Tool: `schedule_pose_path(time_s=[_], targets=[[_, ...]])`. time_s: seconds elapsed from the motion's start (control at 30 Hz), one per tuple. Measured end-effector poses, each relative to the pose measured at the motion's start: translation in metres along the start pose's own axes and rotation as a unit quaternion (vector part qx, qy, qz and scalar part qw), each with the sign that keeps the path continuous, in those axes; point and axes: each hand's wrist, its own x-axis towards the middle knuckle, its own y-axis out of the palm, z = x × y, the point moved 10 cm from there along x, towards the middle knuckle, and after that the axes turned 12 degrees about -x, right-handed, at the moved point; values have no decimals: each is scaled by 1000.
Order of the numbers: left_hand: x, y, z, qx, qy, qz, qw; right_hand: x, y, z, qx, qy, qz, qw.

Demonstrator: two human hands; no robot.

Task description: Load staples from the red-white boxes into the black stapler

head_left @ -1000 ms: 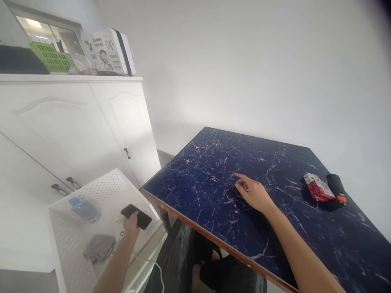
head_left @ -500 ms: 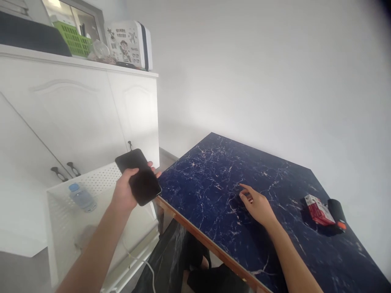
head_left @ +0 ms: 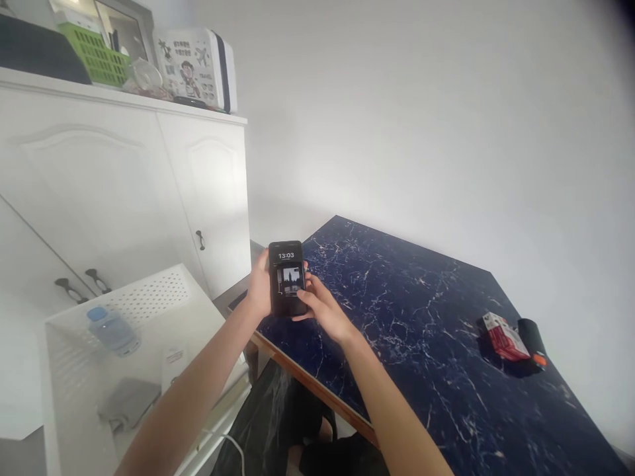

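Observation:
A black smartphone point(head_left: 288, 276) is held upright over the near left edge of the dark blue table point(head_left: 397, 284). Its lit screen reads 13:03 above a dark picture. My left hand point(head_left: 258, 288) is closed around the phone's left side, with fingertips showing past the right edge. From the right, my right hand point(head_left: 325, 309) grips the lower part, its thumb over the screen and its other fingers partly hidden behind the phone.
A red and white box point(head_left: 506, 337) and a black cylinder with an orange part point(head_left: 533, 342) lie at the table's right. On the left, a white perforated bin point(head_left: 153, 297) holds a water bottle point(head_left: 114, 330) and a grey item point(head_left: 129, 402). White cabinets point(head_left: 99, 185) stand behind.
My left hand has brought the phone rightward and turned it upright. The screen, dark before, is lit. My right hand has left the tabletop and moved left onto the phone.

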Motion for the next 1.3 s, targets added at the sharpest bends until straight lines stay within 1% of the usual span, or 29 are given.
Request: schedule_pose_path(time_s=[0.03, 0.1, 0.2, 0.27, 0.33, 0.43, 0.5, 0.6, 0.67, 0.7, 0.8, 0.9, 1.0, 1.17, 1.3], targets=[[9, -3, 4, 5, 1, -3, 1000, 3, 3, -3, 23, -5, 6, 1000], [26, -12, 13, 2, 13, -12, 1000, 8, 2, -14, 57, -10, -1, 998], [42, -31, 28, -8, 24, -48, 999, 13, -7, -36, 55, 17, -35, 998], [46, -43, 37, -22, 25, -85, 996, 15, -14, -51, 43, 51, -70, 995], [47, -51, 43, -50, 28, -115, 992, 15, -18, -61, 59, 75, -91, 991], [46, -58, 45, -88, 46, -146, 984, 14, -20, -66, 98, 82, -97, 987], [45, -61, 43, -96, 65, -155, 981, 13, -20, -65, 104, 77, -96, 987], [42, -58, 34, -88, 112, -131, 981, 13, -18, -63, 109, 65, -86, 988], [38, -50, 26, -73, 146, -93, 982, 13, -18, -62, 132, 63, -85, 986], [35, -44, 23, -63, 154, -70, 984, 13, -19, -62, 148, 63, -89, 983], [29, -25, 22, -26, 138, 5, 990, 13, -24, -62, 188, 57, -103, 975], [27, -13, 23, 8, 125, 53, 991, 12, -32, -61, 203, 49, -116, 971], [28, -11, 26, 21, 115, 75, 990, 12, -35, -58, 204, 43, -112, 972], [30, -13, 28, 21, 103, 76, 992, 11, -35, -51, 205, 28, -91, 974], [28, -10, 26, 13, 103, 85, 991, 9, -33, -45, 207, 21, -66, 976]])
